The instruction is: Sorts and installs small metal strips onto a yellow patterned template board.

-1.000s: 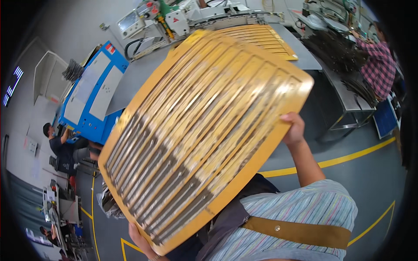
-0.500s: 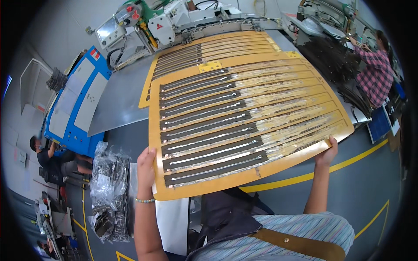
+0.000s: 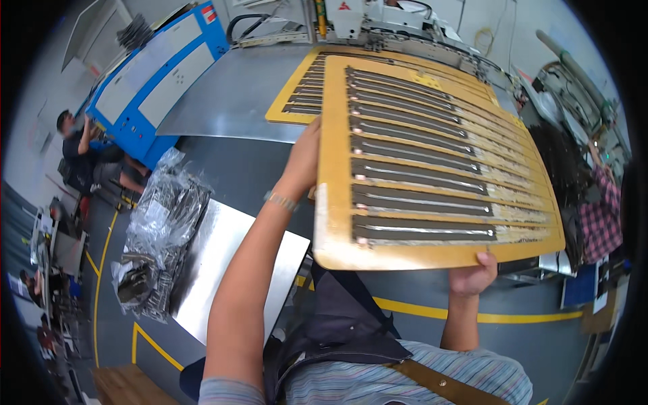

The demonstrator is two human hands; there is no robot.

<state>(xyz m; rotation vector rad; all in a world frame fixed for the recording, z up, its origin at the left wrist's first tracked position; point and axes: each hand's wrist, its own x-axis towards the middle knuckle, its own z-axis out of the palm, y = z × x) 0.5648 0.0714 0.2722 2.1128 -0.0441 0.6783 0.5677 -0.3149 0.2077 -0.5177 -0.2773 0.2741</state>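
Note:
Between my hands is a large yellow-orange template board (image 3: 432, 251), held up and tilted toward me. Several dark strips (image 3: 422, 196), each with a shiny line along it, lie in its slots. On the right half, the slots carry ragged, clear-looking tape. My left hand (image 3: 307, 158) grips the board's left edge, its fingers partly hidden behind it. At the near edge, right of the middle, my right hand (image 3: 474, 273) supports it with the thumb in front and the fingers underneath.
A second template board (image 3: 291, 101) lies beyond on a metal table (image 3: 223, 94), under a sewing machine (image 3: 344, 19). A blue-and-white cabinet (image 3: 155, 81) stands left. Plastic-wrapped dark bundles (image 3: 162, 229) rest by a shiny metal sheet (image 3: 226, 263). Co-workers sit left (image 3: 81, 148) and work right (image 3: 601, 209).
The board now sits further right in view and shows more tilted. My left hand has moved farther up its left edge. My right hand has shifted from the right corner along the near edge.

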